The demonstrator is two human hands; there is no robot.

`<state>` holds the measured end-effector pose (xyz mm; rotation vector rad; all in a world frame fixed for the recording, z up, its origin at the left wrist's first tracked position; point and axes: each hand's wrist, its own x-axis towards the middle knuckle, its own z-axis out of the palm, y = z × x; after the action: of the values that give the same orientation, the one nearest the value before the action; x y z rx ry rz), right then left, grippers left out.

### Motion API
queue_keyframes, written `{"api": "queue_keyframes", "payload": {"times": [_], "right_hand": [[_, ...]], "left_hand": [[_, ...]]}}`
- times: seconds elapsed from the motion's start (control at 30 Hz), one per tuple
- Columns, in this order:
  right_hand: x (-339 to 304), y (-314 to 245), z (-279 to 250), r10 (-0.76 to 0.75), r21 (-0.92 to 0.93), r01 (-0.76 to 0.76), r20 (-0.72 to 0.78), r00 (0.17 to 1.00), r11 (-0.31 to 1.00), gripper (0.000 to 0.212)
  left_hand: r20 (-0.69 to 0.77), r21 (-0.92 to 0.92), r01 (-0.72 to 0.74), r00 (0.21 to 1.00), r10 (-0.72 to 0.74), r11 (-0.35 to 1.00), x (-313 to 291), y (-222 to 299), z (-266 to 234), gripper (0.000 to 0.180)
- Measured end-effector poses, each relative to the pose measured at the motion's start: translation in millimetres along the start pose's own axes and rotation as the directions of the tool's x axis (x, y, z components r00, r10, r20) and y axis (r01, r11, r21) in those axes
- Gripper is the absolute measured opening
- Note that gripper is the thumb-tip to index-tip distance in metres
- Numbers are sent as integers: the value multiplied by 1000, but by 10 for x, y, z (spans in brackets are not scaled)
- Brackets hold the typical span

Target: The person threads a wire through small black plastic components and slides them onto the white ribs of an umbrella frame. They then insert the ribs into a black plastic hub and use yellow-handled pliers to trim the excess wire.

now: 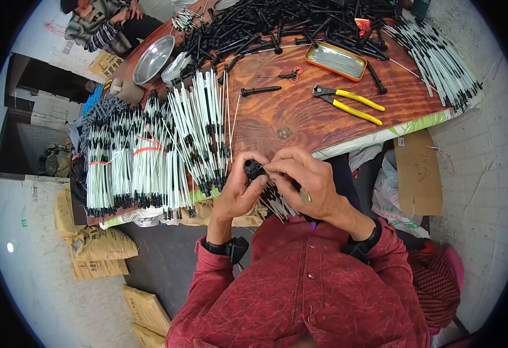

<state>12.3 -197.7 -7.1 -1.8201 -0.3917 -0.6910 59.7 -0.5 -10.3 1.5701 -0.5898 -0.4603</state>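
Note:
My left hand [235, 188] is closed around a small black plastic part [254, 168] with a round hollow end, held just off the table's near edge. Close against it, my right hand [309, 180] pinches with thumb and fingers at the part's side. Something thin, like a wire or pin, seems to show between those fingertips, too small to name. Below my hands, several thin white rods [274, 203] with dark tips stick out, partly hidden by the right hand. Cutting pliers with yellow handles [358, 100] lie on the table beyond the right hand.
Bundles of white rods with black ends [132, 162] crowd the table's left side; more white rods [439, 61] lie far right. Black plastic rods [254, 26] are heaped at the back, near an orange-rimmed tin [336, 61] and a metal bowl [154, 60]. Another person [109, 26] sits far left.

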Motion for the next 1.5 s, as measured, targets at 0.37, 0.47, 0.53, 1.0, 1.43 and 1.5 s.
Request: {"api": "queue_keyframes", "payload": {"times": [0.37,0.47,0.53,1.0,1.43,1.5], "right_hand": [[32,17,-112,-20,-6,20,46,999,1000,26],[38,-3,-129,85,68,-90,77,993,994,30],[58,12,-149,44,14,-46,82,996,999,34],[220,699,-1287,75,-758,64,148,986,649,41],[420,1065,-1367,395,-423,-296,167,904,857,28],[453,623,-1320,661,42,-773,492,567,633,11]], "left_hand": [[22,78,-36,999,34,996,121,65,89,25],[37,78,-69,997,66,995,146,62,106,25],[27,24,-23,999,23,999,147,101,138,24],[96,124,-127,989,115,984,169,129,142,20],[69,88,-110,992,104,990,98,108,119,21],[72,100,-91,994,84,991,68,86,106,21]]}}
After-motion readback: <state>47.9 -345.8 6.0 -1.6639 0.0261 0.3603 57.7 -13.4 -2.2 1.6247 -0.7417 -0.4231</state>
